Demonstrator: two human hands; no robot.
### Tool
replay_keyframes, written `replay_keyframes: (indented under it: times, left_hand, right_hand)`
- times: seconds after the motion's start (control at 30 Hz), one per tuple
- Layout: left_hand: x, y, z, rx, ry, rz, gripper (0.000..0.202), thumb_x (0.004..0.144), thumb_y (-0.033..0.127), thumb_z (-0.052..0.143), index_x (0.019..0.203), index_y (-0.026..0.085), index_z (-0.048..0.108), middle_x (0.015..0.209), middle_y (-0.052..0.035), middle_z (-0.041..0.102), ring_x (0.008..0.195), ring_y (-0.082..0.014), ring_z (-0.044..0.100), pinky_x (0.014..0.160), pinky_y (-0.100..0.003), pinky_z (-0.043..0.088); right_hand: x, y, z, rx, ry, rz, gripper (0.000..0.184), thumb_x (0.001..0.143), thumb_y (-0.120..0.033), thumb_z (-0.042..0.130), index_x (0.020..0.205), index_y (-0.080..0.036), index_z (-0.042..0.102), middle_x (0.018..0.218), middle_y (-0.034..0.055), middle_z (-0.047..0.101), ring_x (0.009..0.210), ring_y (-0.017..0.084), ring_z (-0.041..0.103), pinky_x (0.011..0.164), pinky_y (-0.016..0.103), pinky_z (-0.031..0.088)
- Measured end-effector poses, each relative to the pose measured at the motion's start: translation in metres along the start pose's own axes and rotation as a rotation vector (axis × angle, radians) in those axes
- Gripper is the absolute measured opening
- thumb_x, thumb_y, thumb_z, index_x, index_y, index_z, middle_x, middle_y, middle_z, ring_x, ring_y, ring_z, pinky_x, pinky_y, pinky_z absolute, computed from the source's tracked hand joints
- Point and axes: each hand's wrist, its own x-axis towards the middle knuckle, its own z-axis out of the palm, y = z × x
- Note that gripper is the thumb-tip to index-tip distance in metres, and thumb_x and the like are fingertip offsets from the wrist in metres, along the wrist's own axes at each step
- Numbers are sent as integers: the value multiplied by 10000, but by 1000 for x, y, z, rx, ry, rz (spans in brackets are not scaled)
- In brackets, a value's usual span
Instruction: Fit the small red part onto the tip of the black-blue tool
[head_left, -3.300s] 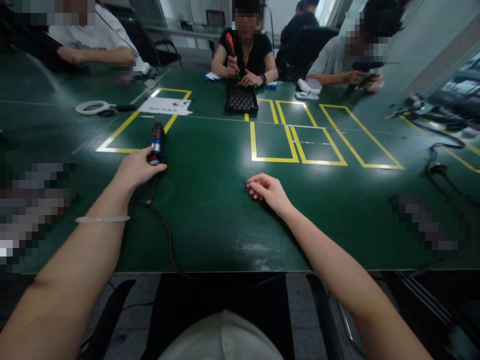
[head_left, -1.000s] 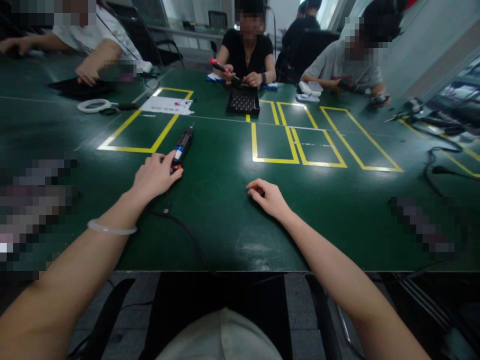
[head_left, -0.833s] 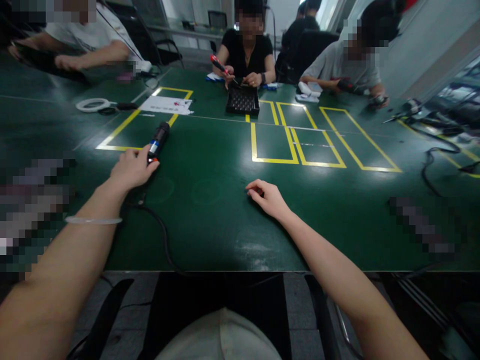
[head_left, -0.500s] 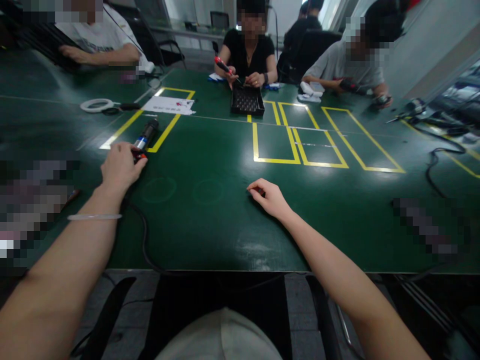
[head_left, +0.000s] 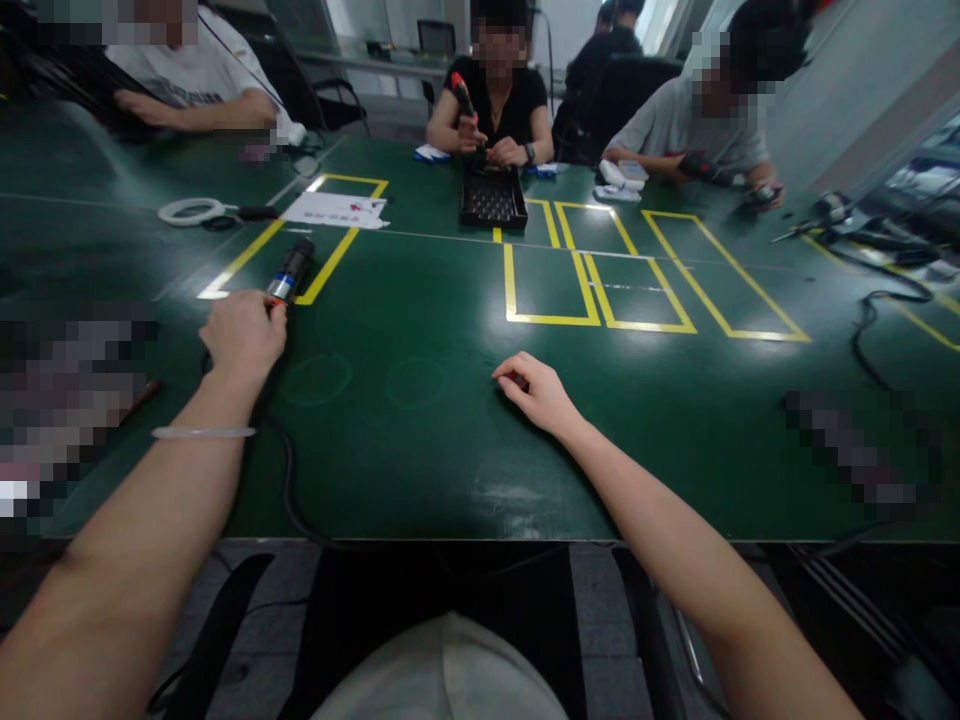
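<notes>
My left hand (head_left: 241,336) is closed round the rear end of a black electric screwdriver (head_left: 291,272) with a blue band. The tool lies on the green table (head_left: 420,440), its tip pointing away over a yellow tape line. Its black cable (head_left: 283,470) runs back from my hand over the table's near edge. My right hand (head_left: 534,388) rests on the table to the right, fingers curled, thumb and forefinger pinched on a small dark and red thing that I cannot make out.
Yellow tape rectangles (head_left: 600,280) mark the table's middle. A black tray (head_left: 488,198) stands at the far side before a person holding a red tool. A white ring (head_left: 185,211) and a paper sheet (head_left: 335,210) lie far left. Cables (head_left: 874,320) trail at the right.
Over the last second my left hand slid the screwdriver leftward across the table, onto the yellow line. My right hand has stayed in place, still pinched.
</notes>
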Motion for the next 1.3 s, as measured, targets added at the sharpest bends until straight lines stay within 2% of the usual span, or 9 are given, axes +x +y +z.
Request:
replay_keyframes:
  times: [0.07,0.13,0.27,0.37,0.53,0.67,0.8,1.03,1.3]
  left_hand:
    - [-5,12,-5,-87,112,98,419,1018,398,347,1246,109,546,1345,-104,495,1208,-287,410,1002,-488,380]
    - [-11,31,-8,-253,104,162,395,1020,359,368,1288,112,519,1309,-97,549,1177,-240,475,1041,-453,390]
    - [-37,89,-9,-769,-344,288,438,994,390,422,1269,78,561,1000,-95,644,867,-160,620,847,-340,522]
    - [-64,129,-9,-891,-582,483,520,971,399,485,1402,109,490,864,-53,635,767,-151,621,740,-300,523]
    - [-94,157,-5,-909,-788,732,591,1000,385,444,1529,148,326,754,3,593,750,-148,625,721,-269,495]
    - [-102,160,4,-887,-836,795,604,1011,387,434,1550,150,297,771,0,600,749,-143,621,739,-266,487]
    - [-103,159,8,-876,-786,754,519,1034,380,366,1507,166,362,851,-28,650,805,-152,645,781,-285,499]
    - [-106,155,2,-675,-366,901,254,949,303,529,1165,180,585,1133,-82,621,1002,-186,620,889,-320,499]
    - [-113,158,1,-602,-282,975,242,1000,355,490,1105,186,627,1041,-81,659,972,-191,632,845,-312,494]
  right_hand:
    - [0,-1,0,9,0,-4,114,912,-179,545,932,-196,655,889,34,609,740,140,573,690,272,468]
    - [0,-1,1,18,-3,-12,117,912,-179,541,936,-193,655,887,36,606,741,141,575,689,274,470]
    - [-1,-1,1,31,-20,-23,111,910,-187,548,948,-196,651,902,38,617,769,146,589,693,275,478]
    - [-2,-3,1,79,-53,-26,117,906,-212,584,1007,-199,641,920,35,645,792,146,606,701,274,488]
    - [-3,-11,6,159,-134,-39,357,864,-267,693,1197,-221,571,995,31,687,846,154,629,748,289,498]
    - [-3,-16,12,135,-170,-91,205,873,-234,665,1068,-204,609,954,33,676,847,160,622,770,298,497]
    - [-2,-19,11,148,-153,-61,114,886,-210,624,999,-201,623,933,24,674,817,149,616,754,285,494]
    - [-1,-14,8,270,-76,95,173,882,-310,658,1000,-183,650,836,10,693,703,131,599,664,258,476]
    - [1,-13,9,381,-201,125,338,994,-440,486,890,-165,652,810,40,734,733,137,627,746,278,496]
